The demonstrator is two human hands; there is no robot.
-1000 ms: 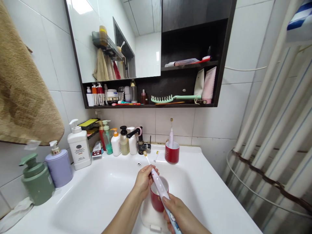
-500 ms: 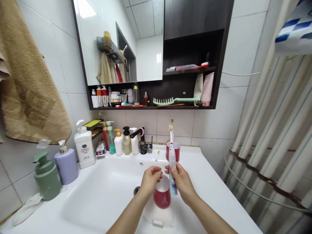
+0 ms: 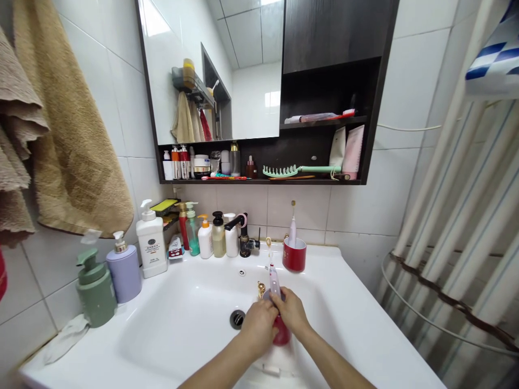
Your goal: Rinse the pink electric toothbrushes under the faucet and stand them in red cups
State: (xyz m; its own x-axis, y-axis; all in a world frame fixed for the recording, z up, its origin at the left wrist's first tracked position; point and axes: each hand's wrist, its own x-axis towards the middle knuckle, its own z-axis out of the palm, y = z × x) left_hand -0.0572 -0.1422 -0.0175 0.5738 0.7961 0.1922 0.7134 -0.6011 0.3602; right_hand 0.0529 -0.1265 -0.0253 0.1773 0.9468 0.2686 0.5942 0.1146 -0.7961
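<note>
Toothbrush (image 3: 274, 279) sits in the narrow grip of the right hand (image 3: 293, 311); left hand (image 3: 258, 325) clasps nearer red cup (image 3: 283, 335).

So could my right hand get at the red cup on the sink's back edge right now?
Probably yes: nothing seems to stand between the right hand and that red cup, though the hand appears to hold a pink toothbrush and may need to let go first.

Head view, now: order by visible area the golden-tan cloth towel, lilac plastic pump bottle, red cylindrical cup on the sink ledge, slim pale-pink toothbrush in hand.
1. Golden-tan towel
2. Lilac pump bottle
3. Red ledge cup
4. Pale-pink toothbrush, lower end hidden
</note>
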